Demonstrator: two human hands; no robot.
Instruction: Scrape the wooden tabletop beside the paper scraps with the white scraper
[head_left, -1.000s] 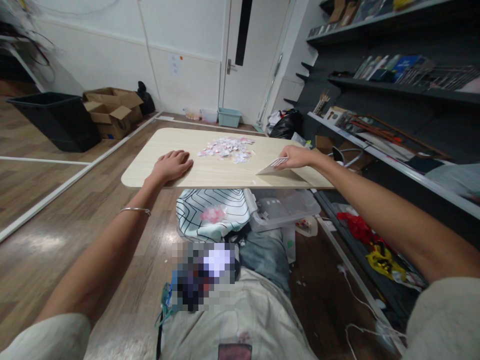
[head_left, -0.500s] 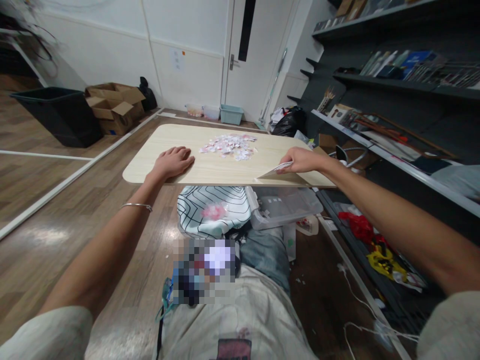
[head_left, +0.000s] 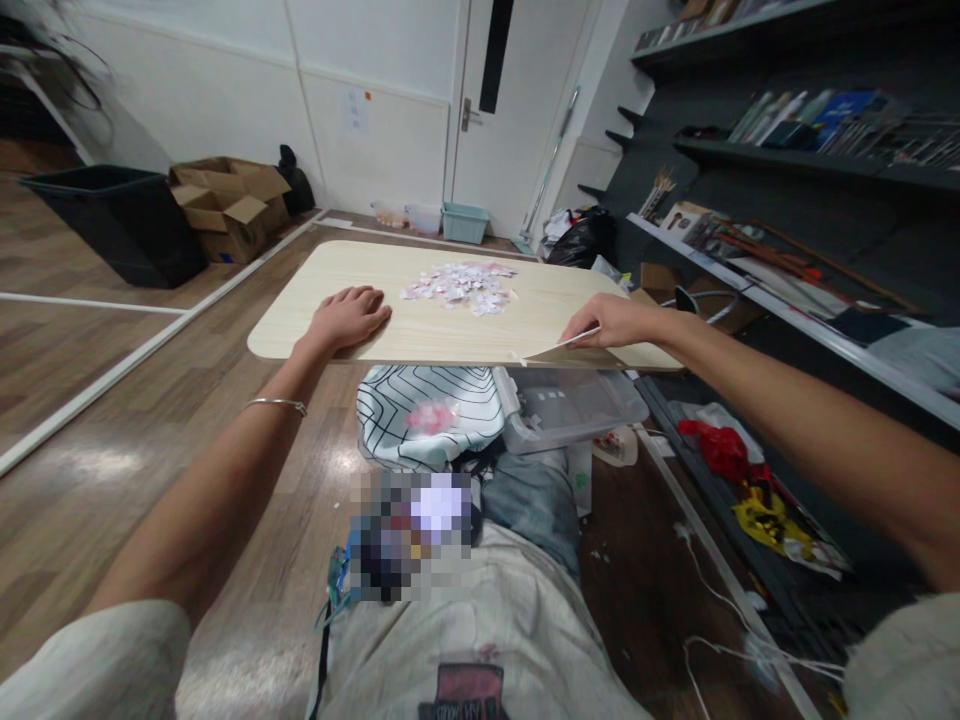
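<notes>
My left hand (head_left: 350, 317) rests palm down on the left part of the pale wooden tabletop (head_left: 300, 290), fingers stretched out. At the front right, my right hand (head_left: 611, 320) pinches a thin white card (head_left: 566, 345), held at a slant with its tip low at the table's front edge. A small pale scrap (head_left: 517, 357) lies by that tip. Between the hands and farther back spreads a heap of torn paper bits (head_left: 465, 287), white with some pink.
Below the front edge sit a clear plastic bin (head_left: 570, 405) and a line-patterned cloth (head_left: 431, 400) holding pink bits. A black trash bin (head_left: 112, 225) and cardboard boxes (head_left: 229, 205) stand at left. Dark shelves (head_left: 795, 165) line the right.
My right hand and the card have shifted slightly right along the front edge, and the card looks thinner, more edge-on. My left hand stays in place on the table.
</notes>
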